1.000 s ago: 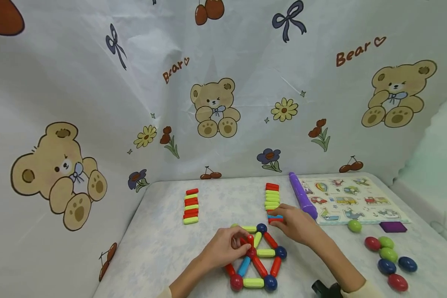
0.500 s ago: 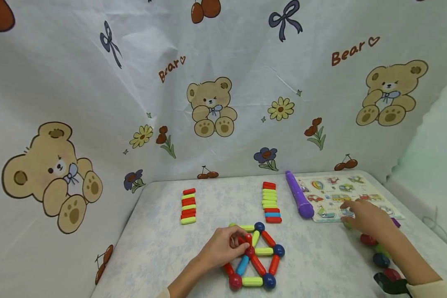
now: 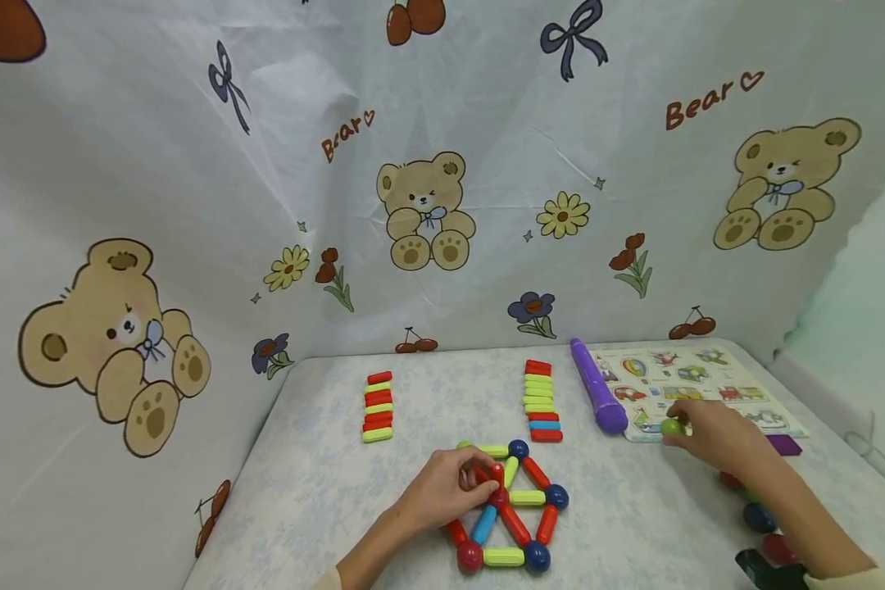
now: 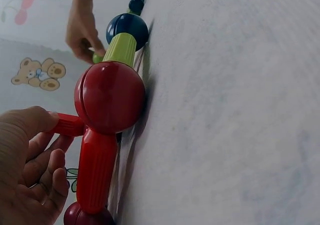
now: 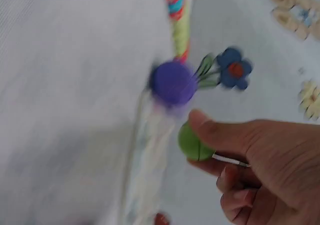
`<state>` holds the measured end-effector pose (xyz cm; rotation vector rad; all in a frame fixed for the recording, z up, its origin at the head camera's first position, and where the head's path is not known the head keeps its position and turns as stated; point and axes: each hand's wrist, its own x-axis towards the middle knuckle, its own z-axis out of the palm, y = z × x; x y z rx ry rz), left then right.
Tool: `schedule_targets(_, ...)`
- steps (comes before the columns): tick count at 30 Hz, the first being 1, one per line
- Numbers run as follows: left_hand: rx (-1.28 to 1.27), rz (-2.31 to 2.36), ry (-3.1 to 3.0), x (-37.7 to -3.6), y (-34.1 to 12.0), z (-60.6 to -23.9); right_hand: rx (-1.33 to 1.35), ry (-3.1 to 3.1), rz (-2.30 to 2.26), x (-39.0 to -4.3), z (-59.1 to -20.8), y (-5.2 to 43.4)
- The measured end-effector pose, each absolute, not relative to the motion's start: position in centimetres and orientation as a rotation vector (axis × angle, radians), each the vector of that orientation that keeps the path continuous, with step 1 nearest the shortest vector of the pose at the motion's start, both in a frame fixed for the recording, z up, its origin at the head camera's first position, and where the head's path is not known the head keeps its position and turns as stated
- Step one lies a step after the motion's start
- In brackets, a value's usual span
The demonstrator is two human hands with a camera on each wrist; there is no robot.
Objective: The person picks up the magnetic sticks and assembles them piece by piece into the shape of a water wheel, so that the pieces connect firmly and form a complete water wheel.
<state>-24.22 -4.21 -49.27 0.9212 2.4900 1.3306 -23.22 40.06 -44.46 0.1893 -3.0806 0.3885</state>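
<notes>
On the table lies a frame of coloured rods and balls (image 3: 503, 558), built of red, lime and blue rods joined by balls. A red rod (image 4: 70, 125) stands up from the red ball (image 3: 498, 497) at its middle, and my left hand (image 3: 442, 490) pinches that rod between thumb and finger. Over to the right, my right hand (image 3: 719, 438) holds a lime green ball (image 5: 194, 142) between thumb and fingertips, near the front edge of the picture board (image 3: 689, 378).
Two columns of loose rods lie behind the frame, one left (image 3: 378, 410) and one right (image 3: 538, 397). A purple microphone-shaped stick (image 3: 597, 387) lies beside the board. Several balls, including a dark blue ball (image 3: 760, 518), sit at the right, partly hidden by my right arm.
My right hand has gone from the right rod column to the balls at the right, picked up the green ball and come slightly back left. The left hand stays on the red rod.
</notes>
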Motion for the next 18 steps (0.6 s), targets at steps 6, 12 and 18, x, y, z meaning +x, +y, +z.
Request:
schedule_targets(6, 0.913, 1.342, 2.476, -24.3, -4.2, -49.3, 0.373, -2.925, 0.582, -22.4, -40.9, 31.8)
schedule_targets(12, 0.937, 1.355, 2.467, -24.5, -4.4, -49.4, 0.667, -2.793, 0.773, -21.5, -40.2, 25.2)
schedule_targets(18, 0.958, 1.353, 2.457, -24.6, -4.5, -49.4, 0.876, -2.739, 0.882, -21.5, -40.7, 21.6)
